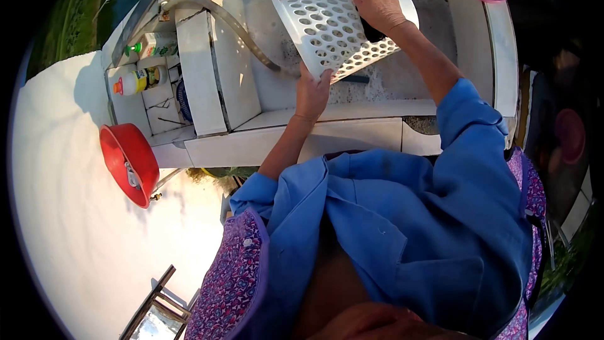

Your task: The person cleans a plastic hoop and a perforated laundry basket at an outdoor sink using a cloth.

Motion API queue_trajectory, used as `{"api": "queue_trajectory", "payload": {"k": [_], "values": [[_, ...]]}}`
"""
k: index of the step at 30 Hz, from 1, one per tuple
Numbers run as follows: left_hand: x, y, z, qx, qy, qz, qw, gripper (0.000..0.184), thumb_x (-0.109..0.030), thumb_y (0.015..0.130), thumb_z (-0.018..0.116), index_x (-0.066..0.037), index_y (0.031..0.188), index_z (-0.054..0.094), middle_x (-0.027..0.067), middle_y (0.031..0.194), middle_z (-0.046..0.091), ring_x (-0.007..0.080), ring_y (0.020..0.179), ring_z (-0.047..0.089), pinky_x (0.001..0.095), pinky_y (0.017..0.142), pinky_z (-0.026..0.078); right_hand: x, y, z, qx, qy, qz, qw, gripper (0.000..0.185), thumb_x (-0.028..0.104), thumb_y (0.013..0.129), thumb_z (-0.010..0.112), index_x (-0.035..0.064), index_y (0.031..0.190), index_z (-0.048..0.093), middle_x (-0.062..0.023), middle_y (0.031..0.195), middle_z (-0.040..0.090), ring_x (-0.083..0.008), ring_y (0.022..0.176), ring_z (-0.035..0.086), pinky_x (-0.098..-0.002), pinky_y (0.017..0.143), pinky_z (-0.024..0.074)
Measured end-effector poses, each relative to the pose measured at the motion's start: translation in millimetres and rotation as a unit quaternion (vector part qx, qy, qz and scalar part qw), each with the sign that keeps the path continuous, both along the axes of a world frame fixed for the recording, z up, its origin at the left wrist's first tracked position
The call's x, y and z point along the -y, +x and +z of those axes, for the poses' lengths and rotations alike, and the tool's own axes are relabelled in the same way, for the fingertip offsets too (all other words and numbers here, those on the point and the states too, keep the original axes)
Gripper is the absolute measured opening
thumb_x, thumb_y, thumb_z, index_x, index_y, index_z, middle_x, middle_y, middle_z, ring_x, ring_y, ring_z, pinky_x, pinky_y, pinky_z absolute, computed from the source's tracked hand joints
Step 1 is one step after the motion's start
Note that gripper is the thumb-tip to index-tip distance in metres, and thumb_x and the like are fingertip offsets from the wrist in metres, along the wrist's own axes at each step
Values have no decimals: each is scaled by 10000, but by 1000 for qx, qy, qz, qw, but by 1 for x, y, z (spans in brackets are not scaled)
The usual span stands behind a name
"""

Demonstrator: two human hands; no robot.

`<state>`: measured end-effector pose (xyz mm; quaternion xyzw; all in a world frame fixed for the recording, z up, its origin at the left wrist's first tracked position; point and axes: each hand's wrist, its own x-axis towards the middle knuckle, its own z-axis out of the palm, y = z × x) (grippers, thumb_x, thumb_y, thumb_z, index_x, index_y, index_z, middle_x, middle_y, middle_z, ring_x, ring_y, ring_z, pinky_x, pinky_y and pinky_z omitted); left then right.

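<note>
A tiled basin (431, 88) spans twelve o'clock, with a tilted white perforated basket (324, 22) over it. The left hand (313, 96) grips the basket's near rim; the right hand's fingers close over a black cloth (373, 33) against its side, the right hand (379, 9) at one. A hose (236, 28) curves at eleven.

Open basin floor (434, 16) right of white basket (324, 22), grey hose (244, 35) crossing left wall (200, 75)

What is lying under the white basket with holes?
Part of a dark bar shows beside the white basket, on the sink floor. The basket covers whatever else is beneath.
</note>
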<state>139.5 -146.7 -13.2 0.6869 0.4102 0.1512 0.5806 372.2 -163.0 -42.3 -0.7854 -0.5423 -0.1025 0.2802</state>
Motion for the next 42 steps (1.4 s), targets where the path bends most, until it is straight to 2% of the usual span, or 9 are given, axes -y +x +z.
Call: {"api": "queue_trajectory", "payload": {"k": [10, 14, 16, 21, 26, 36, 38, 39, 42], "values": [[-8, -4, -20, 35, 52, -25, 998, 354, -70, 797, 545, 42, 1077, 358, 177, 939, 585, 214, 845, 595, 282, 726, 462, 160, 127, -159, -82, -347, -196, 913, 486, 344, 808, 482, 152, 1245, 393, -191, 1198, 404, -381, 1118, 367, -455, 896, 362], [-13, -5, -17, 97, -59, -46, 992, 338, -69, 792, 556, 8, 1068, 376, 129, 921, 583, 179, 837, 591, 265, 697, 473, 157, 20, -108, 22, -453, -160, 877, 373, 198, 755, 539, 98, 1109, 481, -172, 1200, 370, -369, 1121, 327, -412, 875, 399], [-23, 9, 2, 108, -90, -12, 990, 328, -77, 794, 555, 1, 1060, 379, 116, 902, 574, 170, 811, 592, 260, 652, 480, 166, 18, -95, -151, -410, 89, 895, 289, 109, 739, 517, 118, 1029, 513, -117, 1163, 378, -372, 1056, 367, -419, 805, 438], [-53, 50, 37, 91, -114, 45, 988, 302, -109, 806, 547, -11, 1041, 386, 90, 861, 548, 142, 694, 589, 241, 513, 480, 153, 37, -18, -448, -294, 30, 843, 266, -12, 587, 505, 61, 837, 560, -92, 881, 542, -262, 907, 500, -344, 821, 409], [-55, 51, 18, 100, -54, 76, 991, 256, -124, 822, 526, -4, 1025, 425, 88, 864, 552, 134, 640, 553, 248, 456, 464, 139, -9, 63, -257, -71, 53, 962, 324, -15, 603, 512, 91, 902, 578, -140, 1003, 533, -294, 957, 478, -357, 866, 399], [-46, 42, -2, 151, -40, 114, 981, 275, -69, 842, 471, 21, 1069, 343, 112, 887, 538, 145, 640, 593, 241, 474, 495, -4, -40, 9, 7, 8, -29, 1000, 300, 169, 799, 509, 153, 1097, 542, -78, 1083, 517, -239, 1061, 456, -391, 917, 336], [-23, 41, 26, 155, -62, 116, 979, 250, -59, 845, 459, 14, 1056, 348, 112, 888, 541, 147, 659, 597, 230, 512, 495, -25, -1, -2, 10, -15, -68, 998, 288, 183, 808, 488, 139, 1086, 549, -84, 1060, 534, -258, 1029, 475, -414, 887, 362], [-13, 41, 29, 154, -64, 119, 979, 246, -70, 846, 465, 18, 1050, 360, 108, 890, 542, 143, 662, 588, 232, 531, 491, -40, 22, -3, 78, 55, -35, 995, 250, 137, 788, 419, 5, 802, 631, -195, 837, 607, -318, 811, 590, -406, 722, 470], [7, 38, 20, 166, -73, 122, 976, 251, -66, 842, 473, 20, 1053, 369, 106, 918, 539, 132, 684, 578, 236, 572, 488, -61, 67, 17, -171, -304, -32, 937, 265, 163, 789, 422, 0, 819, 629, -182, 925, 598, -331, 874, 569, -408, 787, 441]]}}
